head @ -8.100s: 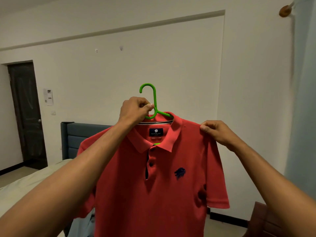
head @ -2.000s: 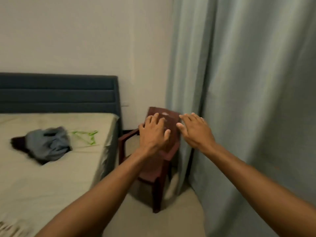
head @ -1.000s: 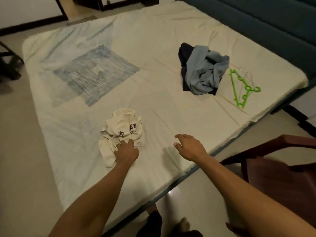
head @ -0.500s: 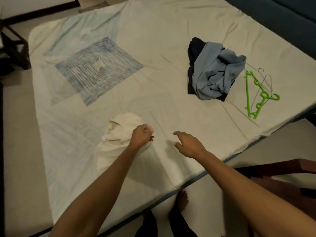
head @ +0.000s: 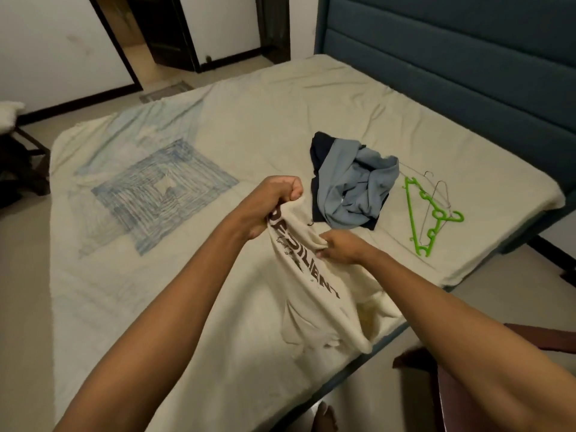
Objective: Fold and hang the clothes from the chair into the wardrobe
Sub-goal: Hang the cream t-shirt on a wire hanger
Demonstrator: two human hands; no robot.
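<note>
While both fists bunched the cream T-shirt point(head: 307, 275), limp cloth sagged below; I judged shoulder seams better holds.

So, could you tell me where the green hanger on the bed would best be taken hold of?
Probably at the hook end of the green hanger, coming from above on the near-right side: it lies flat on the bed, hook toward the edge, wire hangers alongside.

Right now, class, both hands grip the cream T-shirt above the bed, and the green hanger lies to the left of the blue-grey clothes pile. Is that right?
One detail is wrong. The head view shows the green hanger lying to the right of the blue-grey clothes pile, not the left. The rest holds: the left hand and right hand both grip the cream T-shirt above the bed.
</note>
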